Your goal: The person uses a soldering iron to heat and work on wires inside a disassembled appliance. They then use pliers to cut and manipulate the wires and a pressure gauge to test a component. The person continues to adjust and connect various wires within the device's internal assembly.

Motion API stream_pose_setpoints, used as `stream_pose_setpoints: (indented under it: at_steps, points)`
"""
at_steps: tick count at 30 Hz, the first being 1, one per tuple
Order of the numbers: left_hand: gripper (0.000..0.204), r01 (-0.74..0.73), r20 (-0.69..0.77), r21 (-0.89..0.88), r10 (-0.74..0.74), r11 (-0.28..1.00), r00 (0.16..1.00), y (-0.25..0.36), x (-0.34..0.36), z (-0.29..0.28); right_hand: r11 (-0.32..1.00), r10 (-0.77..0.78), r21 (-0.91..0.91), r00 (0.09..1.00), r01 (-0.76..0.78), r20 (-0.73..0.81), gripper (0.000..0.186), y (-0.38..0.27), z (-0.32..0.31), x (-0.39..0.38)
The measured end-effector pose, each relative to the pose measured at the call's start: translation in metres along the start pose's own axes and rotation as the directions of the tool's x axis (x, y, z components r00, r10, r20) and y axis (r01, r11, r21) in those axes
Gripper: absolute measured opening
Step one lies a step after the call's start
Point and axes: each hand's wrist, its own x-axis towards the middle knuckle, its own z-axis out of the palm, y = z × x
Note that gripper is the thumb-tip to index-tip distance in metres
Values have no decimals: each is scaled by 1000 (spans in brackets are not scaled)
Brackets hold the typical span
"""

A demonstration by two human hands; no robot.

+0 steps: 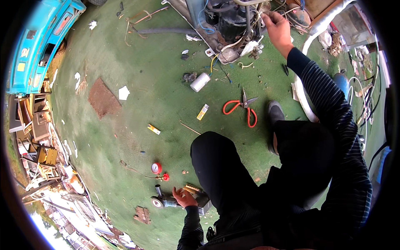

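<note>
Head view: right hand (279, 32) at machine (233, 28), left hand (185, 197) beside grinder (170, 203).
Step, judged: grinder pickup; next calls for firm left grip (cannot tell either hand's hold).

On the green floor (162, 91) I see a flat, rust-brown, roughly rectangular sheet (103, 98). Just right of that sheet I have a flat, white, angular scrap (123, 93). Above and left of the sheet stands a turquoise metal vehicle (52, 16). Below and left of it I see jumbled, yellow-brown wooden furniture (49, 156); well below it, a smaller, ragged brown piece (142, 214).
</note>
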Motion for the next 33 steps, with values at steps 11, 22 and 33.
stream_pose_setpoints:
  at_steps: [11,22,33]
  points:
    - [31,188,514,-403,52,895,856,80,49,68,757,410,-398,-98,-518,907,35,-32,-140,-257]
    - [23,15,444,-451,210,893,871,152,67,72,574,721,-142,415,-807,554,33,-9,-117,-228]
    - [23,-119,256,-316,205,941,945,175,46,66,756,575,178,769,-630,279,28,-8,-2,-11]
